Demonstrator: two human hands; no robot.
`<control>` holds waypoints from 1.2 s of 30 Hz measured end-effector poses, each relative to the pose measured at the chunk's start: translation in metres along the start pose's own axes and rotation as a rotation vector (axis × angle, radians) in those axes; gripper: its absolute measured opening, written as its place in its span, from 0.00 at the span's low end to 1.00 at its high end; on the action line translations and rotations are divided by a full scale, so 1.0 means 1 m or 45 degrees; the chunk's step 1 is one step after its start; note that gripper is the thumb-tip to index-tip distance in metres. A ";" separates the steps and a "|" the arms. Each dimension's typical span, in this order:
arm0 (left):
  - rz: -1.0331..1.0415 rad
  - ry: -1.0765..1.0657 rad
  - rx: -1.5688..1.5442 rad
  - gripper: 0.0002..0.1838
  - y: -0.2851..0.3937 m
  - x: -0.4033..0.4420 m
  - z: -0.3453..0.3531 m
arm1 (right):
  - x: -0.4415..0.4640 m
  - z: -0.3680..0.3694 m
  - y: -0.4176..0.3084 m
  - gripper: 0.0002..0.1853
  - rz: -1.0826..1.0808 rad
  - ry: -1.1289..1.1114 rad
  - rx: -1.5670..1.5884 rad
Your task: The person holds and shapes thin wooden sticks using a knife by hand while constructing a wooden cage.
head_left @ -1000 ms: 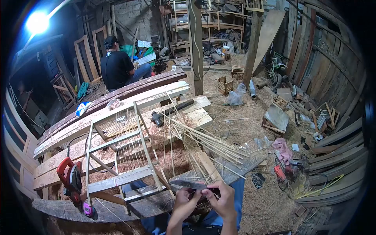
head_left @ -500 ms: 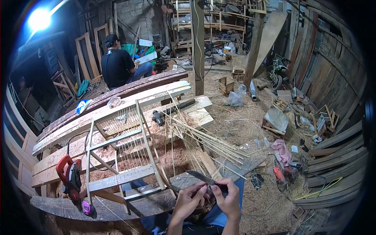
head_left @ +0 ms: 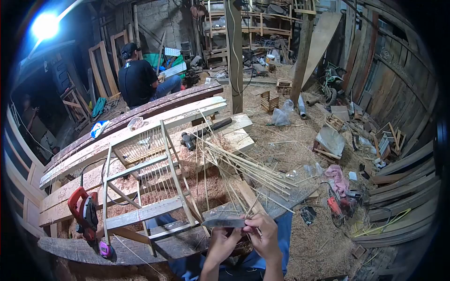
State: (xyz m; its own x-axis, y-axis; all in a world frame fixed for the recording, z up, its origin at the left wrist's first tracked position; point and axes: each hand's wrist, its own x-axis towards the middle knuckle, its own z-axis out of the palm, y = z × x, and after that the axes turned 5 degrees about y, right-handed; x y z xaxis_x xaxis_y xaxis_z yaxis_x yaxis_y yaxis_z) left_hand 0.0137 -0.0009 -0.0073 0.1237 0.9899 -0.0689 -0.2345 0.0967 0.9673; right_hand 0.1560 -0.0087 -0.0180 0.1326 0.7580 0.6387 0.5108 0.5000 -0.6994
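A single camera, worn on the person's head, gives the only view. It looks forward and down from above the near edge of the plank workbench (head_left: 77, 248). The wearer's left hand (head_left: 224, 246) and right hand (head_left: 265, 236) are closest to the lens, at bottom centre, by that edge's right end. The lens is very wide: darkness rounds off the corners, and straight lines bend towards the sides, as in the plank wall (head_left: 398, 89) at right. Past the workbench's far edge, the view reaches a seated co-worker (head_left: 136, 82) and, deeper, wooden shelves (head_left: 253, 32). It also faces a glaring lamp (head_left: 45, 26), upper left.
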 end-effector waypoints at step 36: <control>-0.091 -0.041 -0.158 0.10 -0.009 -0.002 0.002 | 0.000 -0.003 0.004 0.13 -0.087 0.114 -0.032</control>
State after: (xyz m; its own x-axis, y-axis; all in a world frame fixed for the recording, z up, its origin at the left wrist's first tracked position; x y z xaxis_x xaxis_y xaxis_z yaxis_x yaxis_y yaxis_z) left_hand 0.0179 -0.0041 -0.0156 0.1749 0.9764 -0.1265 -0.3413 0.1806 0.9224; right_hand 0.1608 -0.0078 -0.0197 0.1714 0.6816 0.7113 0.5422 0.5376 -0.6458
